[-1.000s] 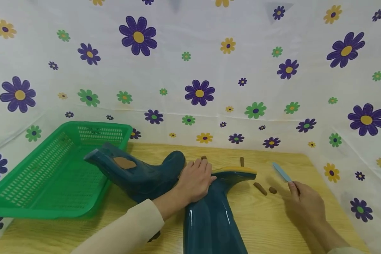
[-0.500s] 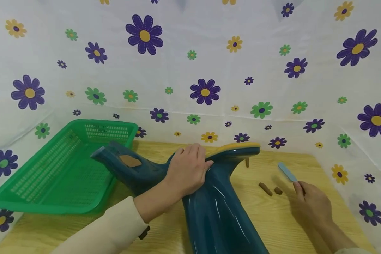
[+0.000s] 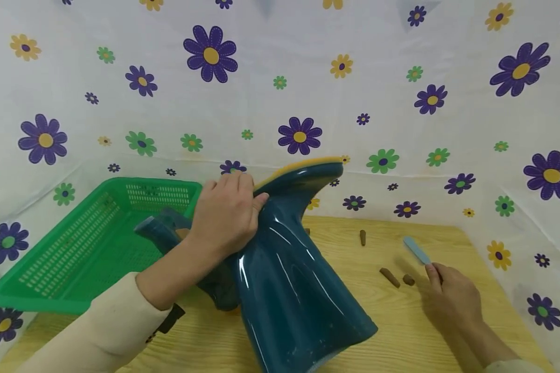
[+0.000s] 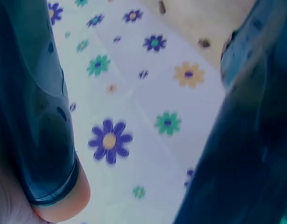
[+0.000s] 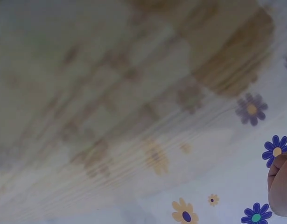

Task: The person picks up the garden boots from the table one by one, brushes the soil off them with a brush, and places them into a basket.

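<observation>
The left hand curls its fingers round a boot, tilted sole-up over the table; the right hand grips a blue-bladed tool that only the head view shows. There a second boot is partly hidden; the left wrist view shows floral cloth between both.

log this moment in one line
left hand: grips upside-down boot | right hand: holds blue tool | brown pieces: on table
</observation>
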Available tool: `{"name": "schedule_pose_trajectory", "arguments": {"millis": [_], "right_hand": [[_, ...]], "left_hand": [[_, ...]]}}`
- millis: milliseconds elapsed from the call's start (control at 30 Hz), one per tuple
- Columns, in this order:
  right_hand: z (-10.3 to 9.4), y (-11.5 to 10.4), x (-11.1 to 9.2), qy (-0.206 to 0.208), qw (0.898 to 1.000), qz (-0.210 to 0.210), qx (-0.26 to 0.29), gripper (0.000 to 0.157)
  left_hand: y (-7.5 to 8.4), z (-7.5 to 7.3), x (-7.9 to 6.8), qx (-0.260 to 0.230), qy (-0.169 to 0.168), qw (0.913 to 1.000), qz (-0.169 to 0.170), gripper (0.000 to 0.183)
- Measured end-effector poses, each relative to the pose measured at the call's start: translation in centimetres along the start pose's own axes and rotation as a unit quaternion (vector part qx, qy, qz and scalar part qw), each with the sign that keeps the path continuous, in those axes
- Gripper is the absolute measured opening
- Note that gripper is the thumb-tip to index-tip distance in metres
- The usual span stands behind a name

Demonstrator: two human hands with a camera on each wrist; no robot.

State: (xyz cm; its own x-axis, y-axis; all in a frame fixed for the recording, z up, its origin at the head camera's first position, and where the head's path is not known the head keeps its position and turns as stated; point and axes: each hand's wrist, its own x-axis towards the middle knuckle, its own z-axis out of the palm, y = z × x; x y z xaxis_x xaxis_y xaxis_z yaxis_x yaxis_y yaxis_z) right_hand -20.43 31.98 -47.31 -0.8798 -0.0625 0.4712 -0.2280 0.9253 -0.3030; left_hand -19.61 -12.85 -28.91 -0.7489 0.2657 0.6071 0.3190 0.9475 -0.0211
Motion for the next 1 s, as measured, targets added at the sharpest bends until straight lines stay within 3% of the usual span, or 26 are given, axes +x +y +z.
{"name": "schedule_pose_trajectory", "arguments": {"millis": [367, 633, 867, 1000], "right_hand": [[0.0, -0.1, 0.0, 0.009, 1.0, -0.004, 0.003, 0.032], [-0.2, -0.1, -0.2, -0.007, 1.0, 0.014, -0.004, 0.033], [-0.3, 0.1, -0.3, 0.002, 1.0, 0.016, -0.003, 0.034], [-0.3, 0.2, -0.3, 0.008, 1.0, 0.011, 0.0, 0.034]], "left_hand": [[-5.1, -5.4, 1.2, 0.01, 0.012, 0.9973, -0.072, 0.044], [-8.6, -7.9, 1.4, 0.031, 0.011, 0.9921, -0.121, 0.047], [-13.0, -9.6, 0.2, 0.071, -0.019, 0.9837, -0.164, 0.049], [-15.9, -10.2, -0.7, 0.094, -0.056, 0.9715, -0.21, 0.053]]}}
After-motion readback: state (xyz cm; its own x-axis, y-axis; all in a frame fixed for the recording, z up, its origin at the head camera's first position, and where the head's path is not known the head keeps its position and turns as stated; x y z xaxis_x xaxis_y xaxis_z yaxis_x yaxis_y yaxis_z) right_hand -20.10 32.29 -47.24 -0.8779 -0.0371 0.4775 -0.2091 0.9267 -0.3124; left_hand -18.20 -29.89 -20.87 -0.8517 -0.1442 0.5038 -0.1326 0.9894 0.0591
